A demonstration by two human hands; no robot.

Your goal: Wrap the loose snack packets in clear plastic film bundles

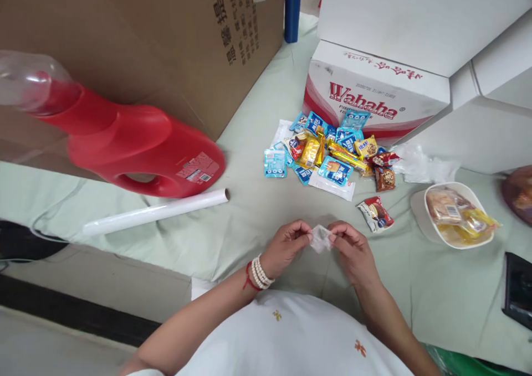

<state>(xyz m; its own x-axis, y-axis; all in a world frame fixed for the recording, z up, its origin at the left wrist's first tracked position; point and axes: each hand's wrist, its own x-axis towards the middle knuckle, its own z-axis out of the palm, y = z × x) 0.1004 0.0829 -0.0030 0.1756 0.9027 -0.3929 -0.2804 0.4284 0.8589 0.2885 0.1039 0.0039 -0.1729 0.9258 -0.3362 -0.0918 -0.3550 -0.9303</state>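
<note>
Between both hands, in front of my body, is a small clear plastic bag (321, 238). My left hand (288, 246) pinches its left edge between thumb and fingertips. On the other side, my right hand (353, 251) grips the right edge in the same way. A red and white snack packet (376, 214) lies on the cloth just beyond my right hand. Farther off, a pile of wrapped snacks (332, 149) in blue, yellow and red wrappers spreads before a Wahaha carton (374, 96).
A red detergent bottle (145, 138) stands at the left by a big brown carton (137, 44), with a white roll (158, 212) lying beside it. At right are a white tub (428, 221) of packets, crumpled clear plastic (428, 164) and a black device (517, 287).
</note>
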